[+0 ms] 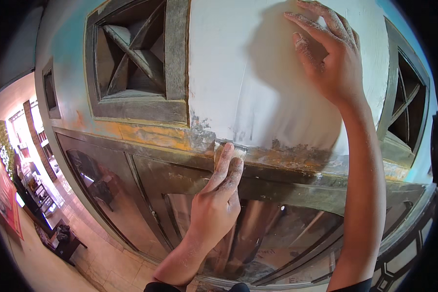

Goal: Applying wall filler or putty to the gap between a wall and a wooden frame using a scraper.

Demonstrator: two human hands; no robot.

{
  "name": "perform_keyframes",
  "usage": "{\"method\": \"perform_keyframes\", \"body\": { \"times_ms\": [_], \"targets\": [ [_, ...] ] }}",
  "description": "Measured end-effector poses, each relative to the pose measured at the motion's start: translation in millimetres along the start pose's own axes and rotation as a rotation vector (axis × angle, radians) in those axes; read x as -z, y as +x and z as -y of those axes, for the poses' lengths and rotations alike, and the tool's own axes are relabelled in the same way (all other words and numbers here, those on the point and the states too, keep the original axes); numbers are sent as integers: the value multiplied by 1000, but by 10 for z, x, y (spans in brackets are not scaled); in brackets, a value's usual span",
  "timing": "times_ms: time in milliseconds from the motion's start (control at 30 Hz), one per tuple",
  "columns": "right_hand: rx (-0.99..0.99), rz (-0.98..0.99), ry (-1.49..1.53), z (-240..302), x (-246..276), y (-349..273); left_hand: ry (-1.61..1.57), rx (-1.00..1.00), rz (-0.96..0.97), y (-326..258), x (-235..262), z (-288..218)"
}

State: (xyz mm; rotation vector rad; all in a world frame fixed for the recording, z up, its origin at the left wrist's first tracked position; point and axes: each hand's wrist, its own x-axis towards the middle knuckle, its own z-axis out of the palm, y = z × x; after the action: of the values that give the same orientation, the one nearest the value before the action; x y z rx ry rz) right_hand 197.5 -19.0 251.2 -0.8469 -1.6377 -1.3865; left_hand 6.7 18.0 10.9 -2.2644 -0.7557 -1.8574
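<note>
My left hand [218, 197] presses a small flat putty scraper [238, 151] against the lower edge of a white plastered wall patch [238, 73], its fingers laid along the blade. Higher up, my right hand [333, 53] rests on the same white patch with dusty fingers spread, holding nothing. Below the scraper runs a worn band [155, 136] of orange and grey old paint.
A grey framed vent with crossed slats [134, 53] sits left of the patch, another [409, 107] at the right edge. Beneath are glass door panels [267, 238] in a grey frame. Far below left lie a tiled floor [97, 248] and dark furniture [61, 238].
</note>
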Motion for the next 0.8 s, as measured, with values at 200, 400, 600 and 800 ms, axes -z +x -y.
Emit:
{"method": "perform_keyframes", "body": {
  "times_ms": [200, 400, 600, 800],
  "targets": [
    [-21, 22, -14, -83, -44, -21, -3, 23, 16, -35, -5, -13],
    [155, -83, -217, -321, -158, -94, -3, 7, 30, 35, 26, -45],
    [148, -87, -207, -306, -200, -98, -12, -5, 5, 18, 1, 0],
    [154, -85, -216, -304, -195, -93, -13, -10, -12, -29, -29, 33]
  ]
}}
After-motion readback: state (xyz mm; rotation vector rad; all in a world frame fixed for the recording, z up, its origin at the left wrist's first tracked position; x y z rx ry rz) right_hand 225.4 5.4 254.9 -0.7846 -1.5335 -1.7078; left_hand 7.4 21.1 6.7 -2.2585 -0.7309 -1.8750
